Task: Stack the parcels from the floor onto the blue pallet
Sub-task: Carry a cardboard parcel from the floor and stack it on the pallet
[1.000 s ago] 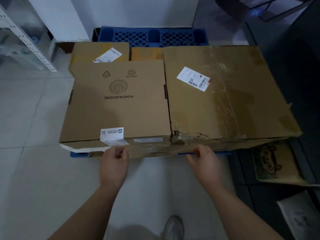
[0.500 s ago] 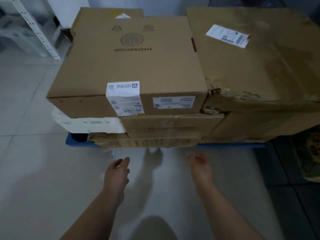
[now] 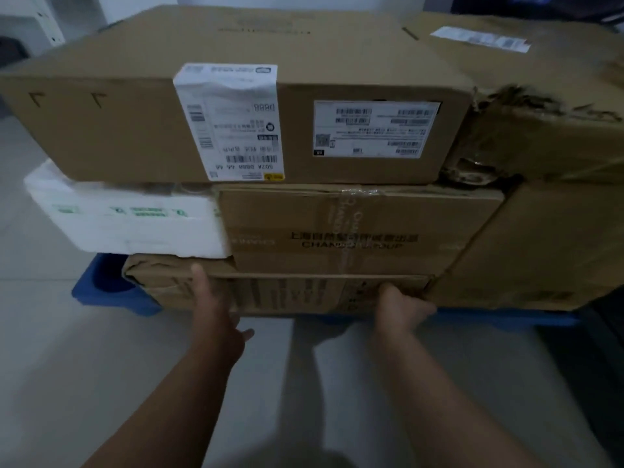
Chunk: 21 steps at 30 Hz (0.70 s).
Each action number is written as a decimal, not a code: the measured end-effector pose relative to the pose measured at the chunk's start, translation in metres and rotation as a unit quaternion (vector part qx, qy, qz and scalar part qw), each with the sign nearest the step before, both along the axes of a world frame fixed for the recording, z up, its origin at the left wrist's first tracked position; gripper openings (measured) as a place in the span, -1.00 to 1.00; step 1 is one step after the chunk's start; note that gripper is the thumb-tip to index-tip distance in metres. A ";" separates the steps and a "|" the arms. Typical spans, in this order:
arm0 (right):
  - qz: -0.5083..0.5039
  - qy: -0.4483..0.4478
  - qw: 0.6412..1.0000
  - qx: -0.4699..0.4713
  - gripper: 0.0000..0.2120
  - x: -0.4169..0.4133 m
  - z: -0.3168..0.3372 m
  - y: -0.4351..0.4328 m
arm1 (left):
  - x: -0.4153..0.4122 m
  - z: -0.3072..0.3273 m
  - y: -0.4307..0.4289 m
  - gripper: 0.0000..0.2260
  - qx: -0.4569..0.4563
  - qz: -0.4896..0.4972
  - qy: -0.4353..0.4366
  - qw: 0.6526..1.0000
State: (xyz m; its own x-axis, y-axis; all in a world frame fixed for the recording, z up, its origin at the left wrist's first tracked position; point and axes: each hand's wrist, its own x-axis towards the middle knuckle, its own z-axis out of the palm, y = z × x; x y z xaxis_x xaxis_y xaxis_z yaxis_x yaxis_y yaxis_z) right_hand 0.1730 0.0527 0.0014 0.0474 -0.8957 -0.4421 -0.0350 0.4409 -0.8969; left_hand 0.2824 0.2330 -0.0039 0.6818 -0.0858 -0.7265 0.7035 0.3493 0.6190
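Cardboard parcels are stacked on the blue pallet. At the bottom front lies a flat brown box. My left hand touches its front face near the left end with straight fingers. My right hand presses against the same face near its right end, fingers bent at the cardboard. Above this box sit a taped brown box and a white foam parcel. A wide labelled box lies on top of them.
A big torn box rests on another brown box at the right of the stack. Pale floor tiles spread in front and to the left. A white shelf frame stands at the far left. Dark floor lies at the right.
The view has dropped lower and closer to the stack. Both hands moved forward from above the floor onto the front of the bottom box.
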 end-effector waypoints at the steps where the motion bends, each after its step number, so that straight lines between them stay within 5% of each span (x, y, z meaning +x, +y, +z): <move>1: -0.004 -0.007 1.000 0.008 -0.39 0.000 0.001 -0.001 | 0.000 0.000 -0.001 -0.17 -0.004 0.000 -0.007 1.000; 8: 0.086 0.040 0.995 -0.017 -0.33 -0.017 -0.006 -0.013 | -0.006 -0.006 0.009 -0.02 -0.025 -0.014 -0.006 1.000; 21: 0.125 0.040 0.991 -0.032 -0.21 -0.013 -0.025 -0.019 | -0.007 -0.009 0.000 -0.10 -0.042 -0.049 -0.044 0.997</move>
State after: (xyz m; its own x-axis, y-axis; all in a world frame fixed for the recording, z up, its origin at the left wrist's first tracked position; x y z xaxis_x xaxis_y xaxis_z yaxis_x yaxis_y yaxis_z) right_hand 0.1604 0.0338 -0.0238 0.2386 -0.8865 -0.3966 -0.2085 0.3521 -0.9125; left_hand 0.2752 0.2327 -0.0131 0.7277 -0.2124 -0.6522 0.6812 0.3348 0.6510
